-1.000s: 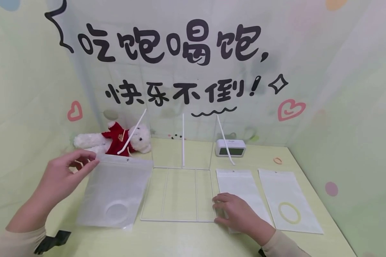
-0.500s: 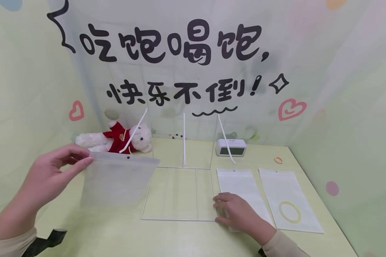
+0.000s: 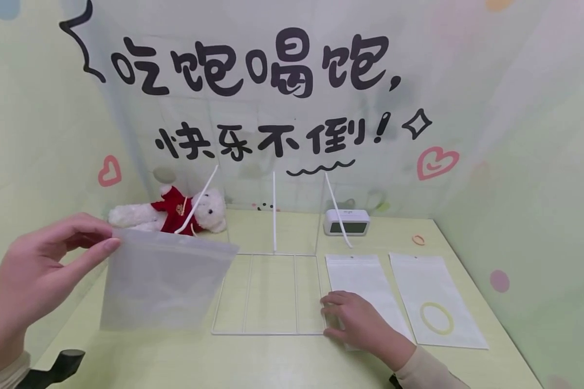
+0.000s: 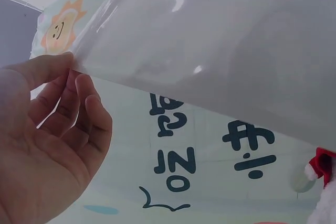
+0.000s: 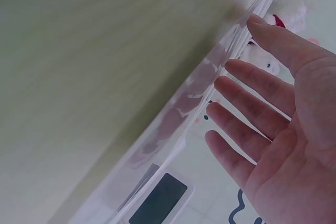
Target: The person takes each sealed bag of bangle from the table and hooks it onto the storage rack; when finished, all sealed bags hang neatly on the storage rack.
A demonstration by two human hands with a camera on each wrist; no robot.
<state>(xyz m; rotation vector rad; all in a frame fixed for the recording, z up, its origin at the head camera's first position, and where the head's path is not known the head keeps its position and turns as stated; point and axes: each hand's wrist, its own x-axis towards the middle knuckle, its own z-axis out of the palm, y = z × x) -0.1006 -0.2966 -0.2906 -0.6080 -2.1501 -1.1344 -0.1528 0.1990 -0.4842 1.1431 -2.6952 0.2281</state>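
Note:
My left hand pinches the upper left corner of a translucent zip bag, thumb against fingers. The bag hangs tilted in front of the white wire display rack, its top edge beside the left hook. I cannot tell whether the hook passes through it. In the left wrist view the bag spreads out from the pinched corner. My right hand lies over a white bag at the rack's right edge, fingers extended and spread in the right wrist view.
Another white bag, with a yellow ring on or in it, lies at the right. A white clock and a small orange ring are at the back. A teddy bear in red lies back left.
My left hand has lifted the translucent bag off the table and moved left and nearer with it. A round thing seen in it earlier is now out of sight. My right hand stays put.

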